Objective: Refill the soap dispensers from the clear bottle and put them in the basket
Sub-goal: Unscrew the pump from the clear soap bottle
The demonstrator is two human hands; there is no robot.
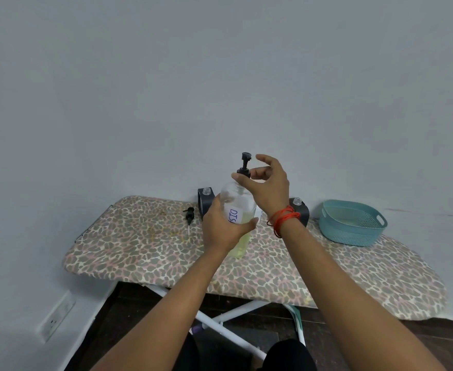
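Field entry: a black pump (189,214) lies loose on the ironing board (139,250), well left of my left fingers. One grey dispenser (201,207), neck uncapped, stands just behind my left hand (220,231), whose fingers wrap the clear bottle (236,194). The bottle is upright, with yellowish liquid low inside and a label reading "DIS"; I cannot tell whether its base rests on the board. Directly above, my right hand (269,183) has thumb and forefinger pinching the bottle's pump top (243,170), the other fingers loosely spread. A second dispenser (301,208), also uncapped, stands just behind my right wrist. The teal basket (354,223) sits well right of my right fingers.
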